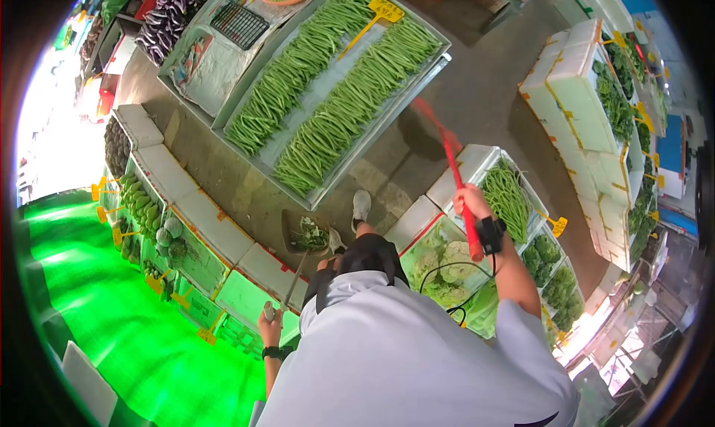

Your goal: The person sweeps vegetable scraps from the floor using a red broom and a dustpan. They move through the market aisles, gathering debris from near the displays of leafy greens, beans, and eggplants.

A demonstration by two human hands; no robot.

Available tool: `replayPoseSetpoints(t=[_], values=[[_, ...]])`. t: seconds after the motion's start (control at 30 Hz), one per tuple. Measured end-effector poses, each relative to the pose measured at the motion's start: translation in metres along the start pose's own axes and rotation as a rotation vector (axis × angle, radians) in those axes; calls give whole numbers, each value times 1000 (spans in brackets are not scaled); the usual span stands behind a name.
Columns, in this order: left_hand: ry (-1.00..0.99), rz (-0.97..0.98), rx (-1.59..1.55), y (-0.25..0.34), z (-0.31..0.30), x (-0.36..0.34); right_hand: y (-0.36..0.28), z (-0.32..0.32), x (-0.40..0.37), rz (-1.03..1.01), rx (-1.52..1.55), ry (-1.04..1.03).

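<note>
My right hand (471,201) is closed around a long red stick (456,166), which slants up and away over the floor; its far end is blurred. At lower left, my left hand (269,324) grips the light-coloured handle (287,300) of a dustpan. The dustpan (289,241) rests on the floor beside my feet, with green leafy scraps (310,234) inside. Both wrists carry dark bands, and a black cable hangs from the right one.
A large tray of green beans (350,114) stands ahead. White foam boxes (175,177) line the left. Cauliflower (445,263) and long beans (506,196) sit close on my right. More stacked foam boxes (558,114) stand farther right. Grey floor (380,170) runs between them.
</note>
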State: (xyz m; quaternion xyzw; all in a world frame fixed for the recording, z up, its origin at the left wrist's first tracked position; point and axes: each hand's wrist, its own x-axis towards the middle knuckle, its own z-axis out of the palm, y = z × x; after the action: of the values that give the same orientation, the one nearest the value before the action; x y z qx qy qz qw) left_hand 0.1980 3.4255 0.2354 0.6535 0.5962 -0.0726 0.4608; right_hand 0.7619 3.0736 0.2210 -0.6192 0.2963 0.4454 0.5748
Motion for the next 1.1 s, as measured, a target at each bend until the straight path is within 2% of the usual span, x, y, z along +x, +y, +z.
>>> replayPoseSetpoints(t=[0.1, 0.17, 0.23, 0.3, 0.37, 0.47, 0.53, 0.6, 0.7, 0.77, 0.8, 0.87, 0.9, 0.97, 1.07, 1.1], values=[[9, -30, -27, -9, 0, -7, -18, -5, 41, -114, -112, 63], [45, -60, -62, -8, 1, -14, -18, -29, 105, -89, -160, 51], [62, -90, -95, -13, 1, -22, -16, -44, 162, -202, -497, 32], [69, -117, -138, -23, 0, -27, 7, -58, 212, -331, -998, 59], [103, -125, -140, -34, -2, -30, 32, -22, 221, -176, -1079, 382], [115, -100, -98, -47, -6, -35, 65, 1, 169, -57, -1591, -6], [125, -86, -113, -55, -7, -37, 111, 5, 135, 18, -1520, 1], [109, -81, -77, -66, -5, -32, 153, 7, 102, 75, -1314, 122], [76, -107, -51, -64, -6, -30, 167, 25, 37, 150, -1328, 59], [55, -108, -43, -60, -7, -27, 187, 17, 16, 111, -1268, 60], [51, -93, -39, -64, -9, -26, 192, 12, 4, 48, -1214, 79], [44, -68, -25, -79, -11, -23, 176, 11, -29, 88, -982, 98], [37, -61, -11, -95, -13, -20, 171, 5, -41, 26, -937, 80], [37, -41, 4, -105, -15, -17, 158, -1, -67, 44, -808, 113], [34, -51, -10, -107, -13, -19, 149, -22, -82, 9, -795, 132], [31, -78, -34, -111, -10, -17, 156, -39, -68, -91, -802, 154]])
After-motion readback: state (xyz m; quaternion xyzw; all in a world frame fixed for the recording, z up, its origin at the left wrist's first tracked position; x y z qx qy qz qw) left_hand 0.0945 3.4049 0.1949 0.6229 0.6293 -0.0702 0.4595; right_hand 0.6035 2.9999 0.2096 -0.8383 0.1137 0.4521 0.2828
